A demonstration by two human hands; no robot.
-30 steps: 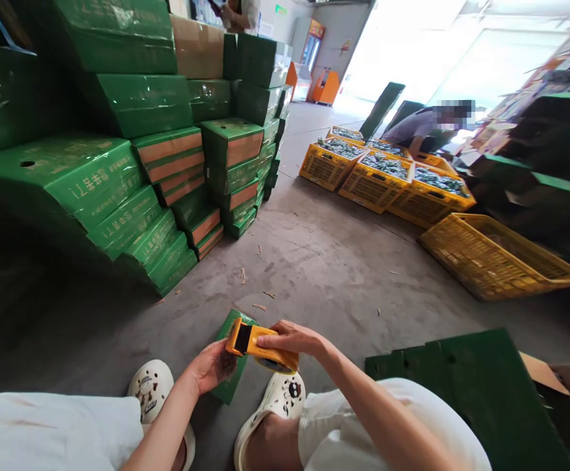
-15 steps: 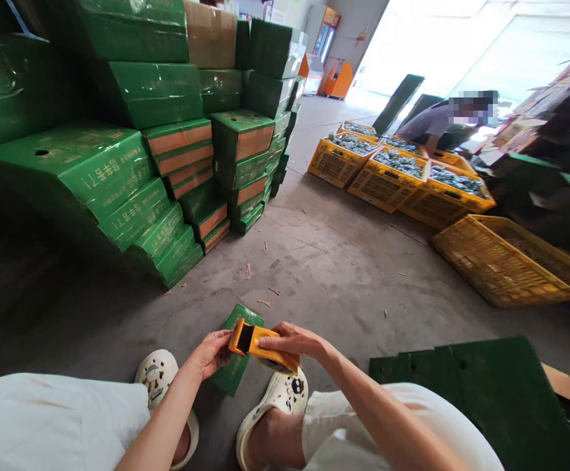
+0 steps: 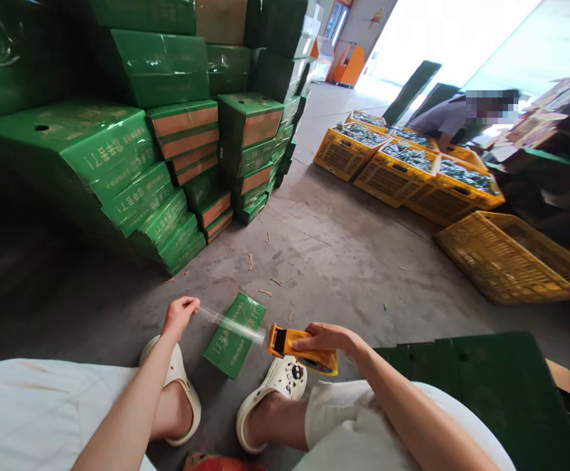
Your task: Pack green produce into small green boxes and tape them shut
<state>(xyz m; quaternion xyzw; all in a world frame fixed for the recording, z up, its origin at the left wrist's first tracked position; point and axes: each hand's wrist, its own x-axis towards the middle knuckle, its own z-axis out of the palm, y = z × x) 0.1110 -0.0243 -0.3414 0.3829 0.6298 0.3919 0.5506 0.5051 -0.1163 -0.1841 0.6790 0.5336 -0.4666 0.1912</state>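
A strip of clear tape [image 3: 233, 325] stretches above a small green box [image 3: 236, 335] on the floor between my feet. Its free end is pinched in my left hand [image 3: 180, 316], left of the box. My right hand [image 3: 325, 339] is wrapped round an orange tape dispenser [image 3: 304, 348], to the right of the box. The dispenser's open end faces left, where the tape comes out. Both hands are above the floor.
Stacked green cartons [image 3: 162, 72] rise at the left. Yellow crates [image 3: 387, 175] with packed goods stand at the upper right, a person [image 3: 442, 119] bending behind them. A yellow basket [image 3: 505, 261] tilts at the right. Flat green cardboard [image 3: 501, 386] lies lower right.
My left hand has moved left and up, drawing out a length of tape. My right hand has shifted right with the dispenser. The view has tilted slightly, and a red item shows at the bottom edge.
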